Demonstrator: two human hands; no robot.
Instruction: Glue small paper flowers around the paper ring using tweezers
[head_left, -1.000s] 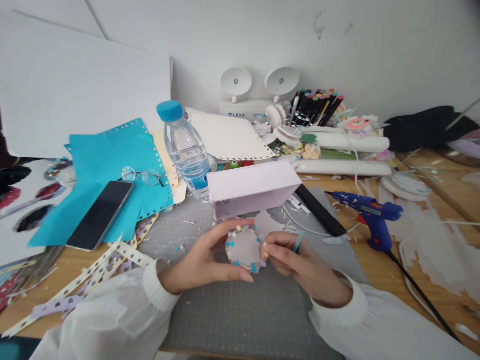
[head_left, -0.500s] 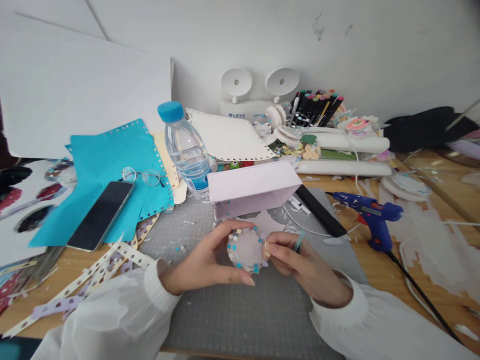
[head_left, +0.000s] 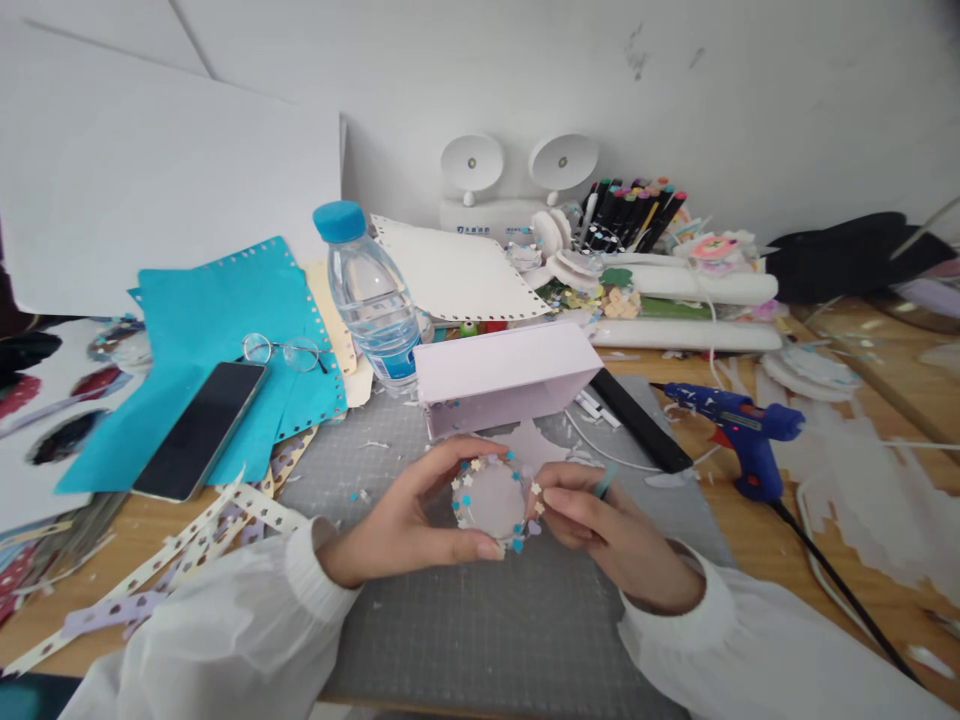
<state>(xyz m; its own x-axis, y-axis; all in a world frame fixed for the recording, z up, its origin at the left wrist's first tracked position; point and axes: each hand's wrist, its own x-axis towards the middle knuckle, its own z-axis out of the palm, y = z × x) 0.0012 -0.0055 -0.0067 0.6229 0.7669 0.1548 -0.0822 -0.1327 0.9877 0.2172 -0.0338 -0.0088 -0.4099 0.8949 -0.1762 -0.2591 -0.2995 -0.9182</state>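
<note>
My left hand [head_left: 416, 520] curves around a small round white disc [head_left: 493, 497], thumb along its lower edge and fingers at the far side. Little blue, cream and lilac paper flowers ring the disc's rim. At the right rim, my right hand [head_left: 592, 510] is pinched close to a few cream flowers [head_left: 537, 492]. What lies between those fingertips is too small to make out. A slim teal-ended tool [head_left: 604, 481] sticks up from between the right fingers; the rest of it is hidden. Both hands are above a grey cutting mat [head_left: 487, 630].
A lilac open box [head_left: 510, 370] stands just beyond the hands, beside a water bottle [head_left: 371, 300]. To the right lies a blue glue gun [head_left: 739, 425] with its cord. A phone [head_left: 199, 430], glasses [head_left: 300, 354] and punched paper strips [head_left: 202, 550] are at left.
The disc has turned and tilted slightly in my left hand. My right fingertips have shifted a little to the right, showing more of the rim flowers.
</note>
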